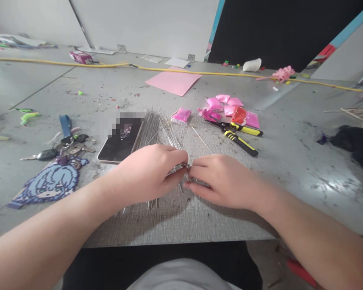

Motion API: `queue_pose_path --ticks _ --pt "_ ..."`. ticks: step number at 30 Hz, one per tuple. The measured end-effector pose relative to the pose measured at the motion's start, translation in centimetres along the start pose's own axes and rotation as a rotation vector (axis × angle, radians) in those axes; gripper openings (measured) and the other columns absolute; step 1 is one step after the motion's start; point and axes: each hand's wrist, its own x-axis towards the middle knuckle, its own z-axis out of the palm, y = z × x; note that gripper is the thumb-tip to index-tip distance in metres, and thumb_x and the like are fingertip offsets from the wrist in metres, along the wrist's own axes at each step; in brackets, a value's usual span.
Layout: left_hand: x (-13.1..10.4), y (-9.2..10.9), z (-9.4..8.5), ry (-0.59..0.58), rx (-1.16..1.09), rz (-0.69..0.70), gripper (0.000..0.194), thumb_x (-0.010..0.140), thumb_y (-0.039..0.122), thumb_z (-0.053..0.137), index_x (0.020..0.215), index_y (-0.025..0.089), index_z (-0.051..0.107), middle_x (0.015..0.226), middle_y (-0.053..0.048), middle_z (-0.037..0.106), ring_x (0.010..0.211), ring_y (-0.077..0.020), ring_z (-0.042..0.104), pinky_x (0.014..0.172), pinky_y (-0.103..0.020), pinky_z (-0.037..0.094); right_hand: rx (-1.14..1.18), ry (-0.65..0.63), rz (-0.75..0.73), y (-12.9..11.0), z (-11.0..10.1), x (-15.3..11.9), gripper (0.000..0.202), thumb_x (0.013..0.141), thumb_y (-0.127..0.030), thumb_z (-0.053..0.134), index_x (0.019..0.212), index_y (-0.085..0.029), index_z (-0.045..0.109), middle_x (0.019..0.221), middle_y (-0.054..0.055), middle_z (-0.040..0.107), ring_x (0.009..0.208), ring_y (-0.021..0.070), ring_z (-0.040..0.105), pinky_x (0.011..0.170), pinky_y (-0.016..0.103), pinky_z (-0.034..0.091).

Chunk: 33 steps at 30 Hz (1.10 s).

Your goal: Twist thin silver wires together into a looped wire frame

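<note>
My left hand [157,171] is closed, with thumb and fingers pinching thin silvery wire [184,164] just left of my right hand. My right hand [222,179] is closed at the same spot, fingertips on the wire's other end and nearly touching the left ones. How the wire is bent between them is partly hidden. Beneath and behind the left hand lies a bundle of straight thin wires [151,129]. Beyond the right hand, pliers [240,137] with black and yellow handles rest beside several small pink packets [214,104].
Left of the wires is a phone [117,147]. Further left lie keys [69,149] and a blue pixel-style figure [53,181]. A pink sheet [174,81] is at the back, near a yellow cord [169,71] stretched across the table. Dark cloth [351,141] lies right.
</note>
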Motion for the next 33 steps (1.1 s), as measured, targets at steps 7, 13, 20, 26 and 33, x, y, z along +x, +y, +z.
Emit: queue_pose_path --ticks 7,13,20,26,33 --pt "-0.04 0.02 0.01 0.004 0.007 0.003 0.015 0.093 0.024 0.050 0.080 0.018 0.053 0.072 0.000 0.054 0.061 -0.0138 0.050 0.055 -0.027 0.033 -0.004 0.005 -0.007 -0.07 0.02 -0.04 0.024 0.099 -0.034 0.049 0.083 -0.018 0.057 0.081 0.000 0.059 0.072 0.0149 0.053 0.064 0.030 0.032" --pt "-0.20 0.16 -0.14 -0.039 0.033 -0.014 0.016 0.094 0.025 0.048 0.081 0.018 0.054 0.074 -0.001 0.055 0.063 -0.0151 0.052 0.055 -0.028 0.034 -0.017 0.023 -0.033 -0.18 0.05 -0.13 0.024 0.099 -0.034 0.049 0.083 -0.018 0.057 0.081 0.001 0.059 0.072 0.0152 0.052 0.065 0.031 0.033" --pt "-0.13 0.24 -0.21 -0.100 0.054 -0.022 0.018 0.095 0.028 0.046 0.083 0.019 0.055 0.077 -0.003 0.057 0.065 -0.0167 0.055 0.056 -0.028 0.035 -0.020 0.026 -0.042 -0.16 -0.01 -0.13 0.024 0.099 -0.034 0.048 0.085 -0.018 0.059 0.083 0.002 0.060 0.074 0.0161 0.053 0.066 0.031 0.033" --pt "-0.03 0.17 -0.22 -0.105 0.059 -0.021 0.018 0.095 0.028 0.046 0.084 0.019 0.056 0.078 -0.003 0.059 0.067 -0.0175 0.057 0.057 -0.029 0.036 -0.015 -0.005 -0.015 -0.18 0.02 -0.06 0.024 0.098 -0.035 0.050 0.085 -0.018 0.060 0.084 0.002 0.061 0.075 0.0163 0.055 0.066 0.031 0.034" --pt "-0.28 0.16 -0.25 -0.103 0.055 -0.012 0.017 0.095 0.027 0.046 0.086 0.019 0.059 0.078 -0.003 0.060 0.068 -0.0178 0.059 0.058 -0.029 0.038 -0.011 -0.002 -0.015 -0.26 -0.10 -0.08 0.023 0.098 -0.034 0.051 0.086 -0.018 0.061 0.085 0.002 0.063 0.076 0.0168 0.056 0.067 0.031 0.035"
